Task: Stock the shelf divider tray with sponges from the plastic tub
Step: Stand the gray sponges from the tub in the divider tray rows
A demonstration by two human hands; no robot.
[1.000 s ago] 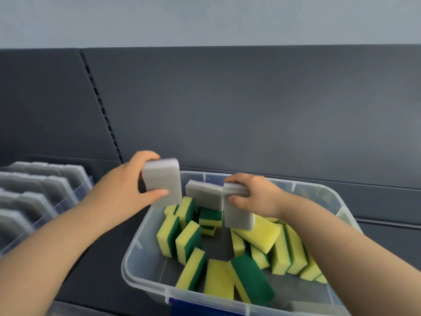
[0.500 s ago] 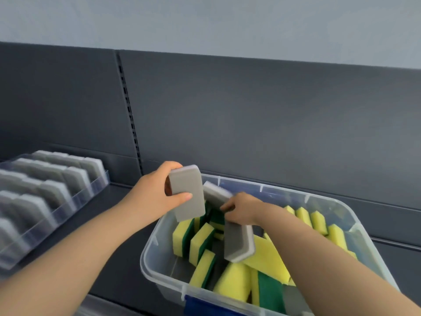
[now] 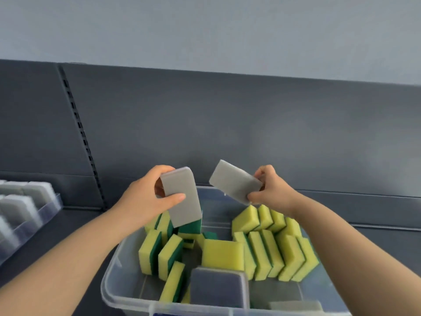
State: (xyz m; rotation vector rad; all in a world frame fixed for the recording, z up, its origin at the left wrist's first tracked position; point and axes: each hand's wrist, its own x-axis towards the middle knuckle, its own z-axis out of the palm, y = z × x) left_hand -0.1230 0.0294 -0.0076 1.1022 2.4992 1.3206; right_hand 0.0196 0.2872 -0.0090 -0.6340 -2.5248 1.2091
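Note:
My left hand (image 3: 145,199) grips a grey sponge (image 3: 182,197) upright above the left part of the clear plastic tub (image 3: 114,288). My right hand (image 3: 271,190) pinches a second grey sponge (image 3: 234,181) by its right end, tilted, above the tub's back edge. Several yellow-and-green sponges (image 3: 262,254) stand in the tub, and another grey sponge (image 3: 216,286) lies near its front. The clear shelf divider tray (image 3: 29,226) sits at the far left with several grey sponges standing in rows.
The tub and tray rest on a dark grey shelf (image 3: 68,224). A dark back panel with a slotted upright (image 3: 79,133) rises behind them. Bare shelf lies between the tray and the tub.
My right hand has lifted its grey sponge up out of the tub to the level of the left one. The view has shifted, so the tray sits further left.

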